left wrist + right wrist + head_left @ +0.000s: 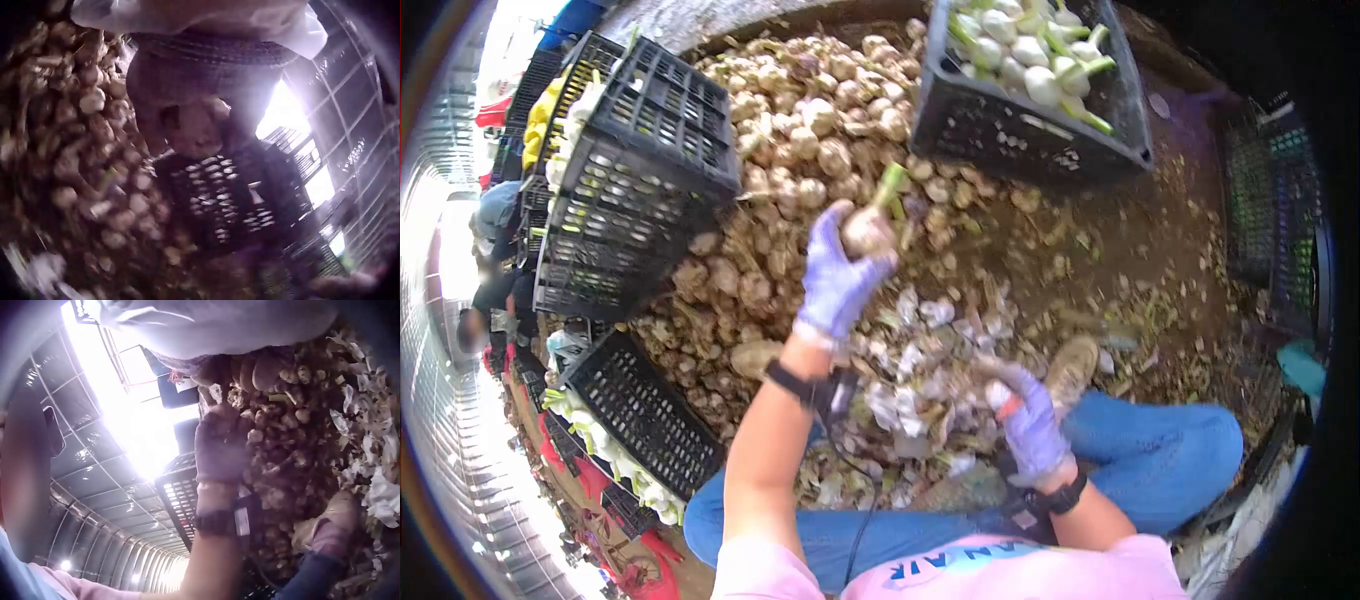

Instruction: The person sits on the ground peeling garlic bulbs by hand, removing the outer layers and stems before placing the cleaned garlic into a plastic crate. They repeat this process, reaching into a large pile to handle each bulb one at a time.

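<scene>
My left hand (840, 285), in a purple glove, holds a garlic bulb (868, 232) with its short green stem pointing up. The hand is over the edge of a heap of garlic bulbs (800, 130). In the left wrist view the bulb (197, 128) shows dimly beneath the gloved fingers. Low on the right, my right hand (1035, 425), also gloved, is curled round a small orange-red thing (1000, 396) above the peelings. Motion blurs its front end; I cannot tell what kind of thing it is.
A black crate (1030, 140) of trimmed white garlic stands at the far side. More black crates (640, 170) stack on the left, another (645, 410) below them. White peelings (910, 400) cover the ground between my legs. Dark crates (1275, 210) stand at the right edge.
</scene>
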A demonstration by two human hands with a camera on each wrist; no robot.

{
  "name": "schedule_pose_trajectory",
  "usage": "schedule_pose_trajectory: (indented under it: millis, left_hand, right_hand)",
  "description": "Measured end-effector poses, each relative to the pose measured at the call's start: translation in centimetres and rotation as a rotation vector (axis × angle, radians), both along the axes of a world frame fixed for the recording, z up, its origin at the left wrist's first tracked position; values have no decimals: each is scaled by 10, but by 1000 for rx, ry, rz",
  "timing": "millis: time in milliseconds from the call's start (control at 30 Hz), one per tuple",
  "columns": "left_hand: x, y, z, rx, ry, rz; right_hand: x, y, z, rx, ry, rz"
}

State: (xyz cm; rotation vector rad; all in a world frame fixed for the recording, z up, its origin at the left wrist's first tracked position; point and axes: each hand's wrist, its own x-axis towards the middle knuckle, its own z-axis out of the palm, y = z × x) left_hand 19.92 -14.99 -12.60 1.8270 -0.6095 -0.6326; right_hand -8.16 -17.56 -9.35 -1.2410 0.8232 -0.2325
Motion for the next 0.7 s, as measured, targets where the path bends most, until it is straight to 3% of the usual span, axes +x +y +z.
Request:
schedule_pose_trajectory:
  millis: [33, 67, 200, 300, 400, 600, 667, 700]
  left_hand:
    - [-39, 13, 31, -120, 353, -42]
    - [-64, 31, 27, -106, 371, -139]
    - [-141, 80, 61, -113, 60, -330]
    - [-164, 97, 81, -139, -226, -349]
    - [-171, 110, 91, -153, -324, -347]
    - [-178, 131, 92, -174, -204, -341]
    - [-181, 137, 90, -282, 196, -278]
    - [-182, 140, 87, -284, 195, -277]
  right_hand:
    - [-2, 5, -2, 10, -150, -107]
    - [-2, 8, 2, 59, -178, -164]
    - [-3, 13, 27, 212, -94, -212]
    - [-3, 19, 43, 490, -235, -278]
    - [-11, 24, 52, 317, -188, -164]
    - [-24, 22, 65, 290, -99, 27]
    - [-27, 23, 70, 329, -106, 43]
    - [-29, 23, 72, 373, -112, 56]
